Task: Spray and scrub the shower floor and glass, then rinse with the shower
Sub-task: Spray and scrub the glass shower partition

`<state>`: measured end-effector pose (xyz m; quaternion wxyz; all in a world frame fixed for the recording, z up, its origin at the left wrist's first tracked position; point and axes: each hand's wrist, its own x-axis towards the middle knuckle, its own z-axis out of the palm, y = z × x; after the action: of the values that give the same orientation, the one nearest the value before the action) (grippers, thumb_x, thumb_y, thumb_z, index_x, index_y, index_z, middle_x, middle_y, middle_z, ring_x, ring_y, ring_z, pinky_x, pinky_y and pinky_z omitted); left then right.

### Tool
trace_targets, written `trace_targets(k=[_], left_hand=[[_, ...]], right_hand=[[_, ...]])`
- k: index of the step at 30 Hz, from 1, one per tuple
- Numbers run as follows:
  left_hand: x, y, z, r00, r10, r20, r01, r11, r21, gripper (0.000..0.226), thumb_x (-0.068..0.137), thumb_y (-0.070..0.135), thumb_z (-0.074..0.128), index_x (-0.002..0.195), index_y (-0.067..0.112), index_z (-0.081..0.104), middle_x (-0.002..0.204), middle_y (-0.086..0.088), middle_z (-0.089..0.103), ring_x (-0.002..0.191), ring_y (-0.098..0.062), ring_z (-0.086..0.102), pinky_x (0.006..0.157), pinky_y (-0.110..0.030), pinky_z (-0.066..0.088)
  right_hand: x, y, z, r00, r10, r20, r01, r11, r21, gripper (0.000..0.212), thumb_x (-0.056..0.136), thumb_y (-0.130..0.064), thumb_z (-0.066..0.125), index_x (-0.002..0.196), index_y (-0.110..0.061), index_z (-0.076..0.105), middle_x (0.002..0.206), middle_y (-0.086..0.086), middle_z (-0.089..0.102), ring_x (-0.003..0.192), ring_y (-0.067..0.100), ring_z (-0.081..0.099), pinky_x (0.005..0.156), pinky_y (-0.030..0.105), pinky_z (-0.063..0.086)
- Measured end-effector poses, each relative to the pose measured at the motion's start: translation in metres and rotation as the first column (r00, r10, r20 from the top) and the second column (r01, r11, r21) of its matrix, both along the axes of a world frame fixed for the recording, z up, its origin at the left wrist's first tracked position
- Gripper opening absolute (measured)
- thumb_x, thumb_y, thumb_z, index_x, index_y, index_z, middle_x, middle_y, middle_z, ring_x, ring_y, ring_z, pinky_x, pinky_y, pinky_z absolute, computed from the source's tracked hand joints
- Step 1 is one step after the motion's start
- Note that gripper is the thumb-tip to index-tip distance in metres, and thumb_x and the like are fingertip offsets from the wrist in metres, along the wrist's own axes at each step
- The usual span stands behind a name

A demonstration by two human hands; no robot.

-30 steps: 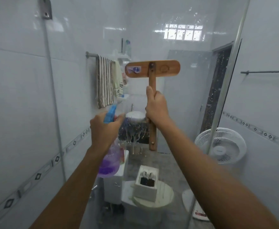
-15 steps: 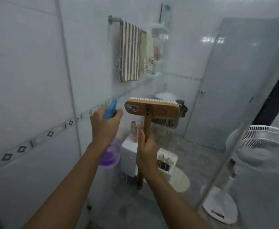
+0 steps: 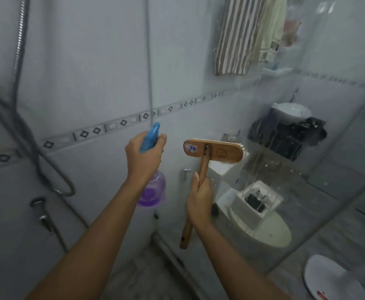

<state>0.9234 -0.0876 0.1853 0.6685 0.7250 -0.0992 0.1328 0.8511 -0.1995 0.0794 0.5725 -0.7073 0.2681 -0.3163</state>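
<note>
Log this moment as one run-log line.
step: scrubbing | left hand: holds spray bottle, raised | right hand: grips brush handle, head up, bristles facing shower glass | contact: cannot tell

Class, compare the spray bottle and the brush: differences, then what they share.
The spray bottle is purple with a blue head; the brush is wooden. The bottle hangs below the left hand; the brush head stands above the right hand. Each is held in one hand.
</note>
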Motion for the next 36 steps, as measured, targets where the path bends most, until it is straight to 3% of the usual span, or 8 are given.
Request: trace_targets(k=[4, 9, 13, 16, 22, 27, 31, 36], left_hand=[[-0.011, 0.04, -0.037, 0.997, 0.064, 0.038, -0.067, 0.996, 0.055, 0.028, 0.089, 0.033, 0.07, 0.081, 0.007, 0.065, 0.073, -0.018, 0.064, 0.069, -0.041, 0.063, 0.059, -0.054, 0.056], [-0.035, 0.098, -0.122, 0.993, 0.113, -0.029, -0.108, 0.986, 0.129, 0.013, 0.09, 0.022, 0.072, 0.089, 0.012, 0.065, 0.074, -0.002, 0.064, 0.069, -0.025, 0.065, 0.066, -0.048, 0.06], [-0.065, 0.14, -0.216, 0.981, 0.168, -0.095, -0.145, 0.967, 0.209, 0.007, 0.093, 0.009, 0.067, 0.093, 0.005, 0.062, 0.078, -0.006, 0.064, 0.067, -0.013, 0.059, 0.063, -0.024, 0.049], [-0.087, 0.168, -0.309, 0.96, 0.208, -0.185, -0.158, 0.954, 0.253, 0.006, 0.094, 0.005, 0.065, 0.095, 0.0, 0.062, 0.08, -0.015, 0.064, 0.068, -0.021, 0.059, 0.063, -0.028, 0.047], [-0.128, 0.206, -0.517, 0.876, 0.326, -0.355, -0.216, 0.924, 0.317, 0.008, 0.096, 0.005, 0.063, 0.098, -0.002, 0.06, 0.085, -0.02, 0.062, 0.073, -0.025, 0.06, 0.068, -0.029, 0.048], [-0.161, 0.225, -0.696, 0.787, 0.426, -0.446, -0.25, 0.882, 0.4, 0.026, 0.098, 0.023, 0.064, 0.118, 0.007, 0.058, 0.112, -0.012, 0.058, 0.106, -0.027, 0.058, 0.095, -0.036, 0.048], [-0.178, 0.232, -0.821, 0.733, 0.445, -0.515, -0.224, 0.873, 0.434, 0.035, 0.098, 0.032, 0.062, 0.122, 0.006, 0.058, 0.108, -0.003, 0.053, 0.107, -0.028, 0.055, 0.093, -0.036, 0.046], [-0.193, 0.241, -0.938, 0.712, 0.427, -0.557, -0.182, 0.878, 0.442, 0.044, 0.096, 0.039, 0.061, 0.123, 0.005, 0.057, 0.112, -0.013, 0.056, 0.108, -0.029, 0.053, 0.095, -0.045, 0.047]], right_hand=[[0.001, 0.029, -0.027, 0.984, 0.161, -0.08, -0.149, 0.979, 0.139, 0.035, 0.104, -0.047, 0.04, 0.085, -0.022, 0.053, 0.068, 0.004, 0.053, 0.06, 0.022, 0.056, 0.056, 0.041, 0.053], [-0.012, 0.064, -0.089, 0.902, 0.354, -0.247, -0.317, 0.932, 0.177, 0.042, 0.102, -0.049, 0.041, 0.071, -0.023, 0.05, 0.057, -0.001, 0.052, 0.052, 0.021, 0.053, 0.051, 0.043, 0.048], [-0.03, 0.09, -0.162, 0.76, 0.51, -0.404, -0.46, 0.86, 0.22, 0.032, 0.104, -0.036, 0.049, 0.077, -0.017, 0.05, 0.059, 0.007, 0.05, 0.045, 0.02, 0.05, 0.039, 0.03, 0.044], [-0.039, 0.104, -0.242, 0.611, 0.58, -0.539, -0.523, 0.807, 0.275, 0.018, 0.098, -0.026, 0.056, 0.095, -0.01, 0.048, 0.069, 0.011, 0.051, 0.047, 0.022, 0.05, 0.039, 0.03, 0.046], [-0.056, 0.137, -0.433, 0.388, 0.617, -0.685, -0.547, 0.752, 0.368, 0.016, 0.099, -0.024, 0.054, 0.089, -0.018, 0.042, 0.069, 0.007, 0.05, 0.041, 0.015, 0.044, 0.038, 0.026, 0.043], [-0.076, 0.157, -0.602, 0.31, 0.599, -0.739, -0.565, 0.741, 0.363, 0.012, 0.1, -0.027, 0.051, 0.095, -0.018, 0.047, 0.075, 0.008, 0.054, 0.049, 0.017, 0.051, 0.038, 0.029, 0.046], [-0.095, 0.169, -0.737, 0.248, 0.503, -0.828, -0.644, 0.724, 0.247, 0.021, 0.102, -0.035, 0.047, 0.1, -0.015, 0.052, 0.08, 0.005, 0.063, 0.065, 0.022, 0.064, 0.06, 0.045, 0.058], [-0.112, 0.183, -0.862, 0.224, 0.467, -0.855, -0.649, 0.726, 0.226, 0.023, 0.104, -0.036, 0.043, 0.1, -0.014, 0.05, 0.084, 0.005, 0.061, 0.075, 0.026, 0.064, 0.062, 0.04, 0.052]])
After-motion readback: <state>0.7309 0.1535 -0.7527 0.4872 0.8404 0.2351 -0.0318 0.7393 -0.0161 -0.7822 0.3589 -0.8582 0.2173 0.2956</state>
